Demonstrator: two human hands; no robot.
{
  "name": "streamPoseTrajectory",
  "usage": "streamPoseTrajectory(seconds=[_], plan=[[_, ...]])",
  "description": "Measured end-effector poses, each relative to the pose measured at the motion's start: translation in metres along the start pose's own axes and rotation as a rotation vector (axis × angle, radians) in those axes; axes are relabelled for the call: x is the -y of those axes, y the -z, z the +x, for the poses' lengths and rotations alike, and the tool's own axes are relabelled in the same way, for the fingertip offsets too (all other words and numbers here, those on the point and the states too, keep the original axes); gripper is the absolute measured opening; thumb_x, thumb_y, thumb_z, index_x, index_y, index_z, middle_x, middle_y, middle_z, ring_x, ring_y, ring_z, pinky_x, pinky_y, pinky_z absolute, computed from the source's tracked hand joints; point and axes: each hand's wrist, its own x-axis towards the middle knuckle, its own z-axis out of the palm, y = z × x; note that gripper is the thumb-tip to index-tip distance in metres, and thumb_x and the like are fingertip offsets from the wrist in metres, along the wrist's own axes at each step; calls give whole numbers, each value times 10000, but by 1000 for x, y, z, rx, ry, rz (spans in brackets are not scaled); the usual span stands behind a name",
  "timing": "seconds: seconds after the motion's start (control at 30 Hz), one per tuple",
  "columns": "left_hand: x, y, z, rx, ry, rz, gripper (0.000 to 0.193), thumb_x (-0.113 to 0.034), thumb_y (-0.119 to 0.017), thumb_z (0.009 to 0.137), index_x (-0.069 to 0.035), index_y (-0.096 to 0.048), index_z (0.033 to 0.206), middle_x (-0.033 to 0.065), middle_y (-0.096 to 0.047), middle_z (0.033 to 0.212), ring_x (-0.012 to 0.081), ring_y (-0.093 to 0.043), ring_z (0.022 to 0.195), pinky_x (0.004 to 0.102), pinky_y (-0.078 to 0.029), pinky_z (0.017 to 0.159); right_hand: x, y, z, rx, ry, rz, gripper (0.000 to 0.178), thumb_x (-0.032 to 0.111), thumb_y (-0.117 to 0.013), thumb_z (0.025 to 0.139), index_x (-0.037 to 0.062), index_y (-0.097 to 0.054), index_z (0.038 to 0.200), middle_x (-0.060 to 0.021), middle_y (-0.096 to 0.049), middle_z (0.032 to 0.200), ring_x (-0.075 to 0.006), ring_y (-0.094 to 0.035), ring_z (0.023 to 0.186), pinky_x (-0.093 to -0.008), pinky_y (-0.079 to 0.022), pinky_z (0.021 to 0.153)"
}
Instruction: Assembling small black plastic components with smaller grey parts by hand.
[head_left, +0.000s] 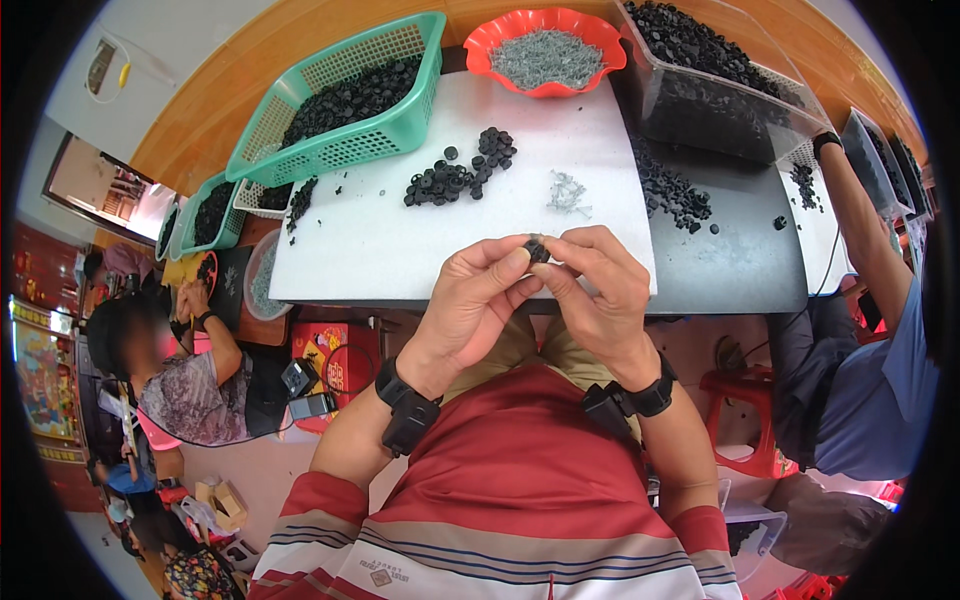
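Note:
Just above the near edge of the white board [345,225], a small dark round plastic part [537,251] is pinched between both my hands. My left hand [472,300] has it between thumb and forefinger. From the other side, my right hand [608,290] closes its thumb and forefinger on the same part; whether a screw is in those fingertips is too small to tell. Beyond my hands lies a loose pile of black round parts [440,185]. A small heap of silvery screws [567,193] sits to the right of that pile.
A green basket [340,150] of black parts and a red scalloped bowl [545,88] of screws stand at the back. A clear bin [700,125] holds more black parts, with loose black pieces [675,190] beside it. People sit at both sides; one's arm [865,205] reaches in at right.

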Motion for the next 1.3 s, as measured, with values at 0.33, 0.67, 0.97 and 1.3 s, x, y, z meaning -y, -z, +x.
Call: streamPoseTrajectory(seconds=[0.33,0.67,0.97,1.3], plan=[[2,-1,0,-16,-14,17,179,-89,-641,986,-39,-694,1150,78,-710,1113,152,-684,996,328,-584,930,-1,1,-1,-7,5,6,278,-63,-775,789,-6,-711,1053,-116,-671,911,-166,-656,665,-269,-522,551],[2,-3,0,-26,-11,56,176,-105,-644,988,-42,-692,1145,70,-707,1119,147,-678,1001,323,-577,929,-1,2,-1,-15,4,-3,268,-60,-778,782,-15,-716,1038,-119,-671,907,-173,-654,663,-276,-517,549],[0,-8,-2,-49,-2,39,160,-81,-663,973,-40,-705,1122,64,-707,1087,134,-671,963,291,-579,863,-1,3,1,-23,39,0,265,-57,-774,780,-16,-715,1036,-118,-673,920,-178,-657,667,-276,-520,562],[4,-8,-3,-50,-12,53,151,-86,-667,972,-36,-710,1107,64,-712,1086,133,-675,966,284,-582,868,2,5,-5,-1,-30,30,267,-60,-771,785,-20,-713,1042,-126,-669,913,-184,-664,676,-281,-539,580]])
